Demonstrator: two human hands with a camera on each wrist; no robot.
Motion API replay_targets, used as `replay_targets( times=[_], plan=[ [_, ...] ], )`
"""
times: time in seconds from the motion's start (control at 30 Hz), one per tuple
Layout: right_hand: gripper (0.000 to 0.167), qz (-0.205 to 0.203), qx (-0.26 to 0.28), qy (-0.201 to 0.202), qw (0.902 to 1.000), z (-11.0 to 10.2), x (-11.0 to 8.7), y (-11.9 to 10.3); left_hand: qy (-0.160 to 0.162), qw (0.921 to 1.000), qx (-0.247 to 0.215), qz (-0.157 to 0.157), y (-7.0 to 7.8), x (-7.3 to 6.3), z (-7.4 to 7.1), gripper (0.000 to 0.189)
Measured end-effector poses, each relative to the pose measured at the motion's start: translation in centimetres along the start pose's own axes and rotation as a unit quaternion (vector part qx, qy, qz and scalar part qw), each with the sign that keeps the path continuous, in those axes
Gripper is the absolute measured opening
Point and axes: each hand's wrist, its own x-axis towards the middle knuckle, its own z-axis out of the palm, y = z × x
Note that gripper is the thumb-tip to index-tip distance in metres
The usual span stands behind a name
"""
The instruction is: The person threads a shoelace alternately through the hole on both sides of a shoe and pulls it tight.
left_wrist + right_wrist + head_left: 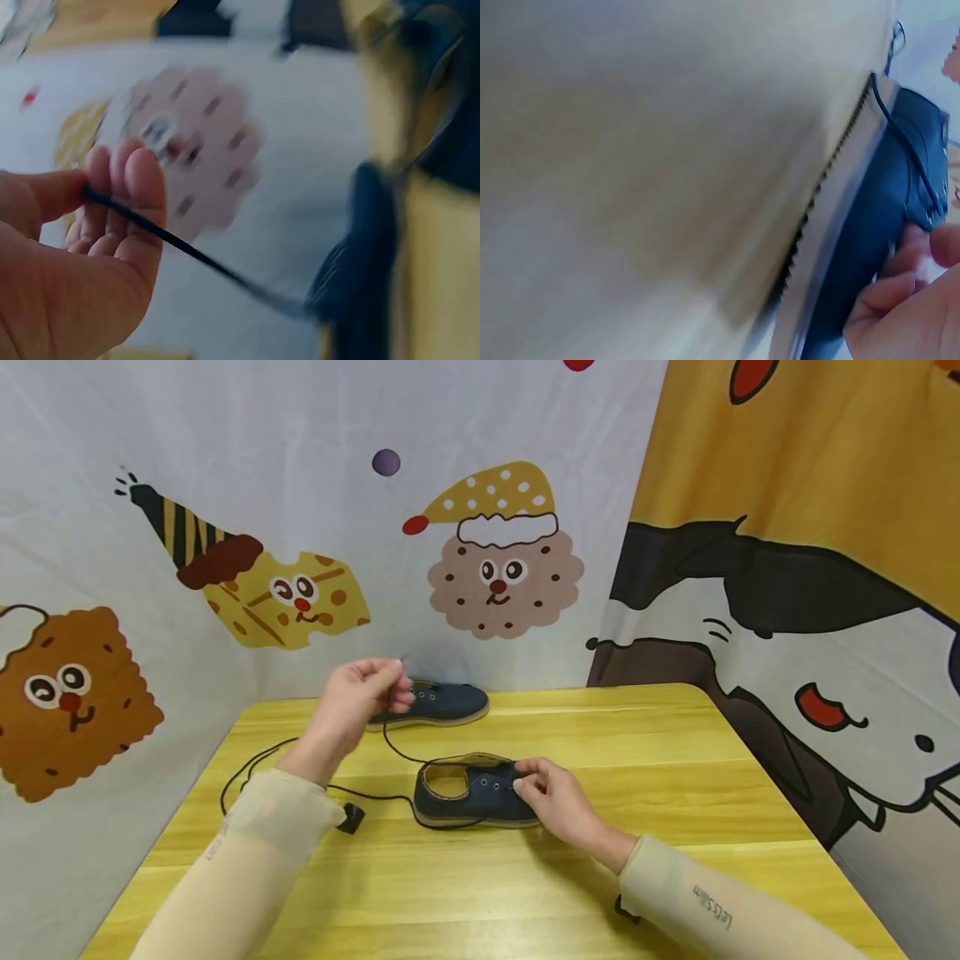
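Note:
A navy lace-up shoe (502,806) with a pale sole sits on the table, toe to the right. My left hand (360,693) is raised above and left of it, pinching a dark shoelace (187,249) between thumb and fingers. From there the lace sags down to the shoe's opening. My right hand (558,802) holds the shoe near its front eyelets, thumb and fingers bent at the upper; its fingertips are partly hidden in the right wrist view. Another lace length hangs down the shoe's near side and runs left across the table.
Behind my left hand, a second navy shoe (453,703) stands at the table's back edge, partly covered by the hand. The yellow wood-grain table (465,902) ends at a white curtain (322,460) printed with cartoon figures. Loose lace loops lie left, beyond my left forearm.

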Motion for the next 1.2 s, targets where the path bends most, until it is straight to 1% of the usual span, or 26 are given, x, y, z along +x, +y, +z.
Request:
replay_targets(
  times=[0.07,0.13,0.17,0.2,0.27,0.37,0.43,0.53,0.6,0.7,0.77,0.9,1.0,1.07,1.1,1.17,1.2],
  plan=[
    [0.03,0.011,0.002,-0.01,0.9999,-0.3,0.5,-0.2,-0.04,0.9974,0.052,-0.029,-1.8,-0.7,2.2,0.027],
    [0.033,0.023,-0.005,-0.018,0.9996,-0.6,1.2,-0.4,-0.074,0.991,0.104,-0.043,-3.5,-1.5,4.2,0.025],
    [0.035,0.028,-0.011,-0.023,0.9993,-0.7,1.5,-0.5,-0.086,0.987,0.129,-0.044,-4.3,-1.8,5.1,0.024],
    [0.036,0.037,-0.019,-0.028,0.9987,-0.7,1.8,-0.6,-0.094,0.9824,0.155,-0.047,-5.0,-2.1,6.0,0.023],
    [0.039,0.039,-0.043,-0.038,0.9976,-0.6,2.3,-0.8,-0.107,0.971,0.208,-0.049,-6.4,-2.6,7.3,0.023],
    [0.038,0.029,-0.091,-0.046,0.9944,-0.4,3.1,-0.8,-0.115,0.9579,0.256,-0.058,-8.0,-3.0,8.8,0.023],
    [0.034,0.014,-0.127,-0.043,0.9909,-0.2,3.5,-0.7,-0.115,0.9512,0.279,-0.063,-8.8,-3.0,9.5,0.023],
    [0.027,-0.001,-0.162,-0.034,0.9862,-0.1,4.1,-0.6,-0.105,0.9445,0.306,-0.058,-9.6,-2.9,10.2,0.026],
    [0.023,-0.004,-0.168,-0.029,0.9853,-0.1,4.5,-0.5,-0.093,0.9424,0.317,-0.054,-10.0,-2.8,10.5,0.029],
    [0.022,-0.002,-0.158,-0.032,0.9869,-0.2,4.7,-0.5,-0.071,0.9412,0.327,-0.048,-10.7,-2.7,10.8,0.03],
    [0.021,0.003,-0.147,-0.038,0.9884,-0.3,4.8,-0.6,-0.056,0.9385,0.338,-0.045,-11.2,-2.7,11.0,0.031],
    [0.021,0.006,-0.129,-0.045,0.9906,-0.4,4.8,-0.8,-0.02,0.9282,0.371,-0.023,-12.0,-2.8,11.4,0.03],
    [0.021,0.017,-0.122,-0.046,0.9913,-0.5,4.9,-0.9,0.012,0.915,0.403,0.01,-12.5,-2.9,11.6,0.029],
    [0.021,0.025,-0.118,-0.044,0.9917,-0.6,5.0,-1.0,0.031,0.9045,0.423,0.04,-12.7,-2.9,11.8,0.03],
    [0.021,0.029,-0.116,-0.044,0.9919,-0.6,5.1,-1.0,0.038,0.8977,0.436,0.054,-12.8,-2.9,11.9,0.031],
    [0.02,0.037,-0.108,-0.045,0.9925,-0.7,5.1,-1.1,0.05,0.8861,0.454,0.079,-13.0,-3.0,12.0,0.033],
    [0.019,0.039,-0.105,-0.046,0.9927,-0.7,5.2,-1.1,0.056,0.8815,0.46,0.088,-13.0,-3.1,12.1,0.033]
  ],
)
